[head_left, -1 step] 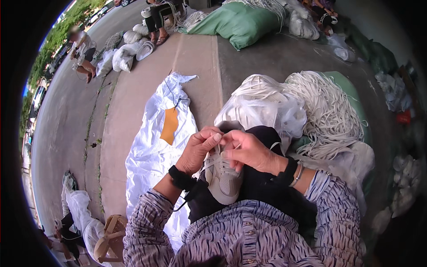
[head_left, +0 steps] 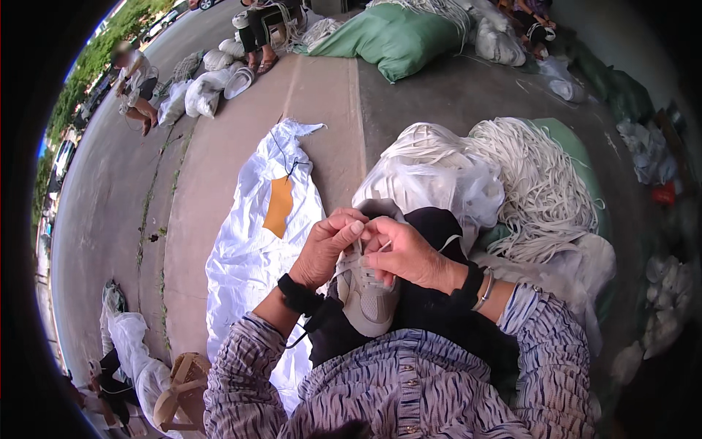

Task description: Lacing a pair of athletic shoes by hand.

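Note:
A light grey sneaker (head_left: 371, 298) rests on my lap, toe toward me and collar pointing away. Both of my hands meet above its tongue and upper eyelets. The left hand (head_left: 325, 247) pinches thumb against forefinger on a pale shoelace at the upper lacing. Close beside it, my right hand (head_left: 413, 254) has its fingers bent together on the same lacing, with a bit of lace showing by the thumb. The fingertips partly cover the eyelets, so the lace's exact path is hidden.
Beyond my knees sit a plastic-wrapped bundle of white laces (head_left: 428, 164) and a large loose heap of laces (head_left: 537, 190) on green sacking. To the left lies a white woven sack (head_left: 256, 249) with an orange patch. A wicker basket (head_left: 183, 391) stands lower left. Other people sit farther off.
My right hand and wrist have shifted very slightly left. The sneaker and my left hand look almost the same.

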A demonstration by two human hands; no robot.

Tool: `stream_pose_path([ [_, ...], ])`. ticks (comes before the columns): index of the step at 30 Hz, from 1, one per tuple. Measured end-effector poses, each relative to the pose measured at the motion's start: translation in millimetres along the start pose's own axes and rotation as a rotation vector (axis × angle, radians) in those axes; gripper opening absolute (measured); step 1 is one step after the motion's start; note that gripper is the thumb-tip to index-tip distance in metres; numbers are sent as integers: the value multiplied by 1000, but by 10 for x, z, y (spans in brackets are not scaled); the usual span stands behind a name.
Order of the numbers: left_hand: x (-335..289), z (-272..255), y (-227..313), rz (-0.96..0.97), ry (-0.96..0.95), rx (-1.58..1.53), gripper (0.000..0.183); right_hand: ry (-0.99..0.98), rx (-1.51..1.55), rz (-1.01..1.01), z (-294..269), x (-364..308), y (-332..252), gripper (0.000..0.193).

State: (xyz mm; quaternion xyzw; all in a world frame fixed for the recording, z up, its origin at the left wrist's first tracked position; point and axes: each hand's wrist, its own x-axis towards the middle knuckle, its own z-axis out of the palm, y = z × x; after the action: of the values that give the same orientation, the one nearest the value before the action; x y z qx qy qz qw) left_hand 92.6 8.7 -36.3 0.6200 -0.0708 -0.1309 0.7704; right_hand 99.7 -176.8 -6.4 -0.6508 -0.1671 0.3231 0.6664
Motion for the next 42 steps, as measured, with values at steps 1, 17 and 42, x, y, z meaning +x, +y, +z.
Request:
stream_pose_path([
  [1,-17,19,-10,-1,5,-20,23,43,-10,14,39,14,21,16],
  [17,232,259,465,124,-166,343,26,315,84,-776,-713,-963,-1347,22],
  [42,-385,152,585,434,-1,1245,24,565,564,-229,-2033,-1437,15,13],
])
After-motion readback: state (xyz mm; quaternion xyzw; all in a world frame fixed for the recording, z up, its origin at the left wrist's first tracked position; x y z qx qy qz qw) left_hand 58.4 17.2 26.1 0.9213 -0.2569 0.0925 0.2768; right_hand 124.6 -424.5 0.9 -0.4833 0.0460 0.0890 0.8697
